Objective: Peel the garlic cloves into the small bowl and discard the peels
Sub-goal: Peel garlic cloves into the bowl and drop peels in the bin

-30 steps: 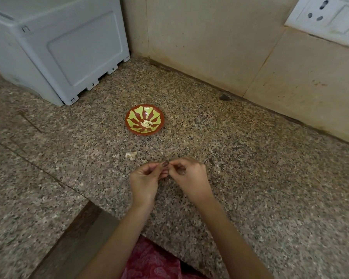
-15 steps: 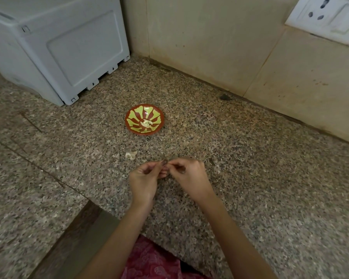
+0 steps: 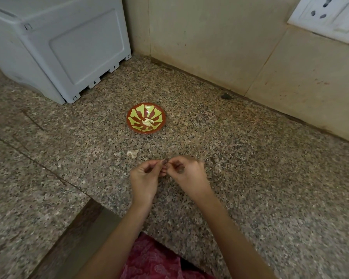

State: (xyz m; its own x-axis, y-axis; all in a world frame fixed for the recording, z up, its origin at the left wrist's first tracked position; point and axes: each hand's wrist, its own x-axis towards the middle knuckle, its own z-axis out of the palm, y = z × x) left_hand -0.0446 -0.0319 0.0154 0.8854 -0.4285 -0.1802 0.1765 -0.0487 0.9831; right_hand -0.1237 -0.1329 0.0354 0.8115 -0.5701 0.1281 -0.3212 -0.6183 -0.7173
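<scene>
- Our left hand [image 3: 144, 176] and right hand [image 3: 187, 174] meet low over the worktop [image 3: 250, 178]. The fingers of both are curled, and the tips are pinched together on something tiny.
- We judge that to be a garlic clove, but the fingers hide it, so we cannot see how much skin is left.
- The small bowl [image 3: 163, 115] stands at 12 o'clock from the hands, well apart, with pale peeled cloves [image 3: 148, 122] lying in its middle.
- A loose peel scrap [image 3: 133, 153] lies on the worktop at 11 o'clock, between the left hand and the bowl.
- A clove is light and firm, and likely slick once bare. Its skin is papery and tears easily.
- We would pinch the clove by its ends and lift the skin from the root tip with a nail.
- A grey box [image 3: 69, 47] blocks 10 o'clock, and the wall [image 3: 210, 37] runs from 12 to 3.
- There is open worktop at 3 o'clock.
- The worktop's front edge [image 3: 101, 206] drops away at 7 o'clock, so a slipped clove could roll off there.
</scene>
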